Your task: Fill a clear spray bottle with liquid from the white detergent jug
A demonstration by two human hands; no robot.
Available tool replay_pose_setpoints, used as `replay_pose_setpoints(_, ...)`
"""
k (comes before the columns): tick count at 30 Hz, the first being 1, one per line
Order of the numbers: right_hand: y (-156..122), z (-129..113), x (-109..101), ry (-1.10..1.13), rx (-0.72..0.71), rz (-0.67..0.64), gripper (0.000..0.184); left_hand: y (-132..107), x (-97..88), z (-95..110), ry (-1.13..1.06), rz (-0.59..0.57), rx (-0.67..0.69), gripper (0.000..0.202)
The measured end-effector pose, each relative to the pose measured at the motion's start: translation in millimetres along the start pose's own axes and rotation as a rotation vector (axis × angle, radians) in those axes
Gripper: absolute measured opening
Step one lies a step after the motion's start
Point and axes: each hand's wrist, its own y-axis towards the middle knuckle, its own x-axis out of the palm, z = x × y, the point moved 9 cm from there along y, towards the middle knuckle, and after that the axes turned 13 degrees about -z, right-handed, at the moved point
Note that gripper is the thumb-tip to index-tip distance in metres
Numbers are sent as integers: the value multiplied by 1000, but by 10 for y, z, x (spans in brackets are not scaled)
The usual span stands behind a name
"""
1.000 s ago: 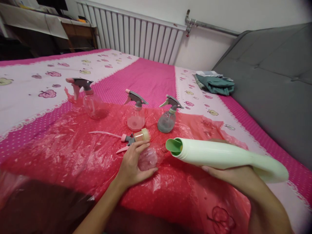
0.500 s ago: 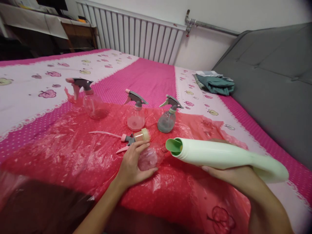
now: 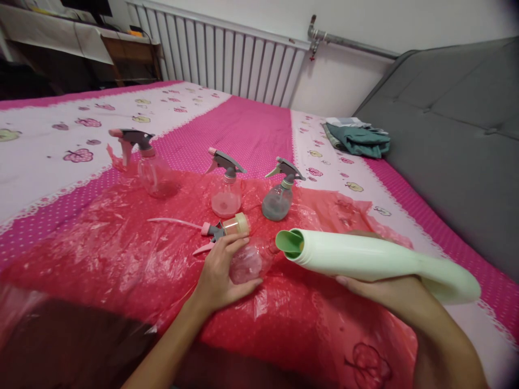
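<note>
My left hand (image 3: 219,273) is curled round a clear pink spray bottle (image 3: 249,262), which has no spray head and leans over with its neck toward the right. Close against that neck is the green pour spout (image 3: 288,242) of a long pale green plastic bottle (image 3: 360,256). My right hand (image 3: 373,289) holds this bottle nearly level from below; its fingers are mostly hidden behind it. Beside my left hand lies a loose pink and grey spray head (image 3: 214,231) with a thin tube. Touching or near it is a small container with a yellowish lid (image 3: 241,223).
Red plastic sheeting (image 3: 121,254) covers part of the bed. Behind my hands stand three spray bottles: a pink one (image 3: 152,175) at left, another pink one (image 3: 226,197) holding liquid, and a grey-green one (image 3: 278,201). Folded cloths (image 3: 359,139) lie near the grey headboard (image 3: 454,124).
</note>
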Motion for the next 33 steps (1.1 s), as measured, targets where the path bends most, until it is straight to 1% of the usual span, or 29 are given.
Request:
replay_pose_setpoints(5,-6,24,13,30,19,-7,90,4,-3,6,4,2,0,69)
replay_pose_setpoints(9,0,12,6,5,5,14,88,13,-15,23,8,2,7,69)
replay_pose_setpoints(17,-1,14,2,14,6,8,89,6,-11,4,2,1,-6,72)
replay_pose_setpoints(26,-5,36,4,-11,-3,5,87,0,-5,-5,10,-2,-9,71)
replay_pose_setpoints(33,1,31,21,29,33,-12,90,8,-11,7,4,1,-2,73)
